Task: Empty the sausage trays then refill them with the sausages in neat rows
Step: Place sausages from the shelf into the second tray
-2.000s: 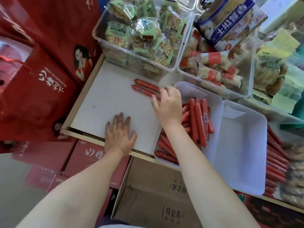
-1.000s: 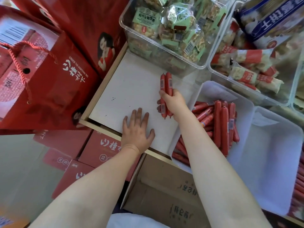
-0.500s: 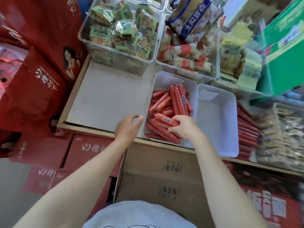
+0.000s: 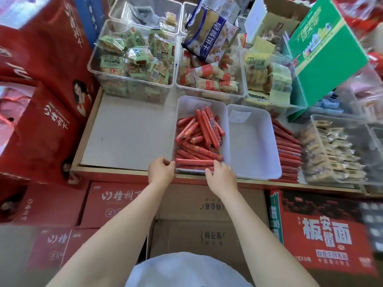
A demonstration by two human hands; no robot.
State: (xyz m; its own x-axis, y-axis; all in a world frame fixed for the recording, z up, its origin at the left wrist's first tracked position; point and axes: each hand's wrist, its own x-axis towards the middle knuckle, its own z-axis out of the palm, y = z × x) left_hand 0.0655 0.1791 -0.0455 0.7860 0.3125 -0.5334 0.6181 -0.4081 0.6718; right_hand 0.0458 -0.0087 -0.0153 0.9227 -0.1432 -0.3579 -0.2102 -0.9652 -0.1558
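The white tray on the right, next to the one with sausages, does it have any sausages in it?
No, the right tray holds no sausages, only a paper slip.

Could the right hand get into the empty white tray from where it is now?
Probably yes: the right hand rests at the sausage tray's near edge, the empty tray sits right beside it, open-topped, nothing between.
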